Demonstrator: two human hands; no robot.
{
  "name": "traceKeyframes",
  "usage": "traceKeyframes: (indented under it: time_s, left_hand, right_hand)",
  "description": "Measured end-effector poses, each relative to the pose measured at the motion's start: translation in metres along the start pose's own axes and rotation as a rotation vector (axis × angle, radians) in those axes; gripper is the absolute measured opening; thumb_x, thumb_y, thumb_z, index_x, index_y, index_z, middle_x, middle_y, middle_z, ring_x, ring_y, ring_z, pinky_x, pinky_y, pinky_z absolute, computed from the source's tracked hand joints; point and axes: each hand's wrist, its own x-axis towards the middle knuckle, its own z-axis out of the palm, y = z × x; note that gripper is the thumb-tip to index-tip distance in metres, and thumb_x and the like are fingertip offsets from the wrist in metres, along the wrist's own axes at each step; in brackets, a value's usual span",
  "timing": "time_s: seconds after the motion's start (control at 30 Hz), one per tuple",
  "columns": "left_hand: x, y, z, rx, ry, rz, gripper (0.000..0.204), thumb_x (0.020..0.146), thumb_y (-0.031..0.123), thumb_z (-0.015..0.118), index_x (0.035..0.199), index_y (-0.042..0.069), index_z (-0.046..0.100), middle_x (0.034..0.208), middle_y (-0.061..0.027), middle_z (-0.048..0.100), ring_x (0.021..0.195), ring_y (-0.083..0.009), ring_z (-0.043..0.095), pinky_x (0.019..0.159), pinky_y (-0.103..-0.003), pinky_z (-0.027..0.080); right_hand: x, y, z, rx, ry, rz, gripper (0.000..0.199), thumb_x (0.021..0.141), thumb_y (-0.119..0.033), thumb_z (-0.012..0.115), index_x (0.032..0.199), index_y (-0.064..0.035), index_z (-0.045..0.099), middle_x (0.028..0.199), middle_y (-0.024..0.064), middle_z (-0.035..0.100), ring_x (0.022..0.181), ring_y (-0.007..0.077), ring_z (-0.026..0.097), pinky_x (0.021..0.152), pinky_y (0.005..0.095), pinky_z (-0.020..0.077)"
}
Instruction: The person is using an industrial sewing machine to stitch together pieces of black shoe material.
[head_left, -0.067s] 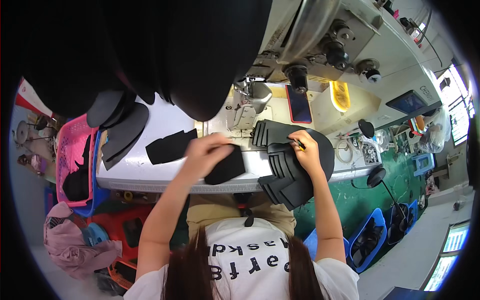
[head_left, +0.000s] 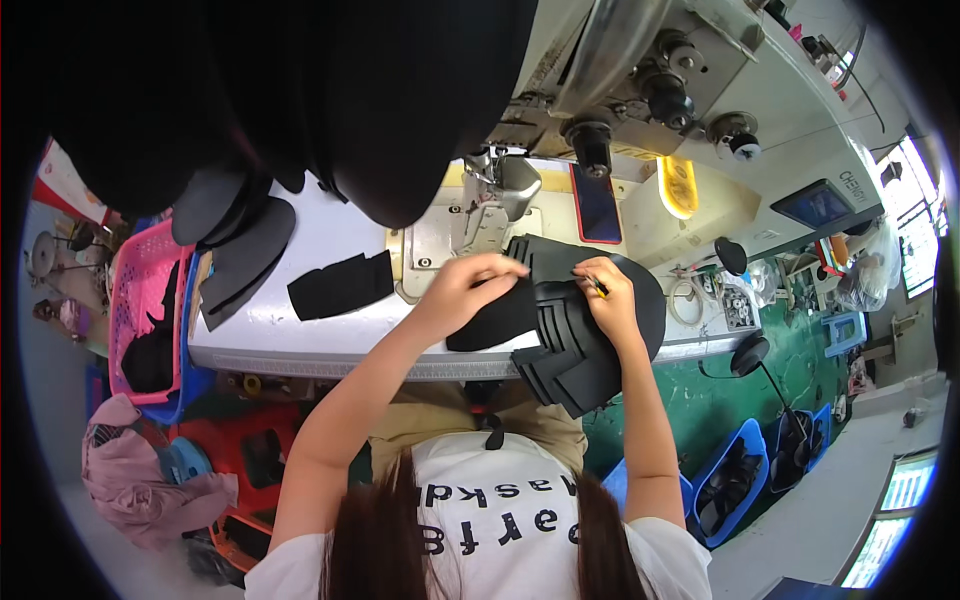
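My left hand pinches the upper edge of a flat black fabric piece over the table's front edge. The piece's right side meets a fanned stack of black pieces. My right hand is above that stack, its fingers closed round a small tool with yellow and black on it. Most of the tool is hidden in the fingers, so its kind does not show. Another dark layered piece lies flat on the white table, left of my left hand.
Beyond my hands stands a sewing machine with its metal head. A phone-like slab with a red rim lies beside it. Grey curved pieces and a pink basket are at left. Blue bins stand on the floor at right.
My left hand has moved right with the black fabric piece, bringing it against the fanned stack. The right hand has stayed nearly in place with the small tool.
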Motion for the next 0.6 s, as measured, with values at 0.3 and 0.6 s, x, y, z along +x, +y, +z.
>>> traceKeyframes:
  time_s: [0.3,0.6]
  left_hand:
    - [0.053,-0.078,0.034,-0.196,-0.122,-0.331,0.019,0.091,0.016,0.063,0.075,0.008,0.058,0.073,0.0036,0.06,0.069,-0.0029,0.051,0.064,-0.021,0.04]
    - [0.04,-0.076,0.037,0.092,-0.052,-0.165,0.02,0.09,0.013,0.064,0.075,0.004,0.056,0.071,0.0044,0.056,0.07,-0.0029,0.049,0.065,-0.022,0.04]
  right_hand:
    - [-0.025,-0.016,-0.05,-0.103,0.143,-0.077,0.018,0.08,0.008,0.056,0.091,-0.0012,0.066,0.082,0.0123,0.064,0.077,0.0249,0.064,0.071,0.0321,0.05]
    - [-0.089,-0.118,-0.253,-0.373,0.868,-0.489,0.041,0.089,-0.039,0.045,0.094,0.0,0.058,0.083,0.0106,0.055,0.078,0.0253,0.055,0.078,0.0369,0.0468]
